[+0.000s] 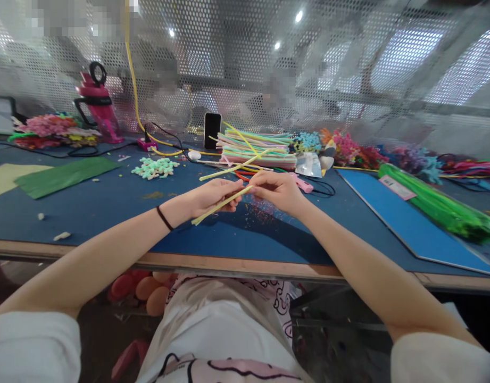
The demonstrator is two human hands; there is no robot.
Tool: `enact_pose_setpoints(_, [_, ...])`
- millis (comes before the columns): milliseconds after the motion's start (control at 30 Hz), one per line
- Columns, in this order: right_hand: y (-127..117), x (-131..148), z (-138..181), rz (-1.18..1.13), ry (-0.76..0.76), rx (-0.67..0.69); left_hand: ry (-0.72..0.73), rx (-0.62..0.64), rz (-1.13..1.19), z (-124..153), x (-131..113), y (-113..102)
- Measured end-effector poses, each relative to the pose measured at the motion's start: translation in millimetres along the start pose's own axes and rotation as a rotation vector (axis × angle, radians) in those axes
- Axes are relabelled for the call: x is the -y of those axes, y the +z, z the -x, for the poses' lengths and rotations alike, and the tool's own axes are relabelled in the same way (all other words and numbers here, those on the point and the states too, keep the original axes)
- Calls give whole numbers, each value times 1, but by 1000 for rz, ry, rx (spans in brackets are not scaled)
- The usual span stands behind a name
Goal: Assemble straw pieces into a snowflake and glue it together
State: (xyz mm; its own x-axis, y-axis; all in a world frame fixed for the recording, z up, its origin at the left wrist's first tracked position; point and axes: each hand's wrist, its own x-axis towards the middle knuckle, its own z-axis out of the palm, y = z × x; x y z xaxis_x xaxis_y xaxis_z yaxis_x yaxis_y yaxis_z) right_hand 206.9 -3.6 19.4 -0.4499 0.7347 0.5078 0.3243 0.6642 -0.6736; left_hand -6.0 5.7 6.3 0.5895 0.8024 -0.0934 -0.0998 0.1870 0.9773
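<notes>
Pale yellow pipe cleaners [223, 204] slant down to the left from between my fingertips, their lower ends close together. My left hand [217, 194], with a dark band at the wrist, is closed round them. The thumb and forefinger of my right hand [279, 190] pinch their upper end, touching my left fingertips. Just beyond the hands, more yellow pipe cleaners [232, 169] cross at an angle; whether these join the held ones is hidden. Behind them lies a pile of pastel pipe cleaners [255, 144]. A pink tool [302, 183] lies partly hidden behind my right hand.
A mint snowflake-like piece [155, 167] and green sheet [67, 175] lie left. A phone [212, 130] and pink bottle [101, 109] stand at the back. Right are a blue board [404, 223], bagged green pipe cleaners [440, 205] and colourful bundles [348, 149]. A mesh screen [237, 58] rises behind.
</notes>
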Motion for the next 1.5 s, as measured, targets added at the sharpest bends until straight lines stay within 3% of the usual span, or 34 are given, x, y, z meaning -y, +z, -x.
enact_pose_setpoints(167, [-1, 1, 0, -45, 64, 62, 17, 75, -75, 2, -1, -2])
enact_pose_setpoints(433, [1, 3, 5, -172, 120, 126, -13, 67, -110, 0, 1, -5])
enact_pose_setpoints(800, [11, 5, 1, -120, 253, 117, -18, -102, -274, 1, 0, 4])
enact_pose_setpoints(1033, [17, 0, 2, -101, 403, 80, 123, -205, -433, 1, 2, 6])
enact_pose_setpoints(1267, [13, -8, 0, -330, 295, 70, 103, -142, -256, -1, 0, 4])
enact_pose_setpoints(1500, [16, -3, 2, -415, 313, 33, -32, -120, -179, 0, -2, 6])
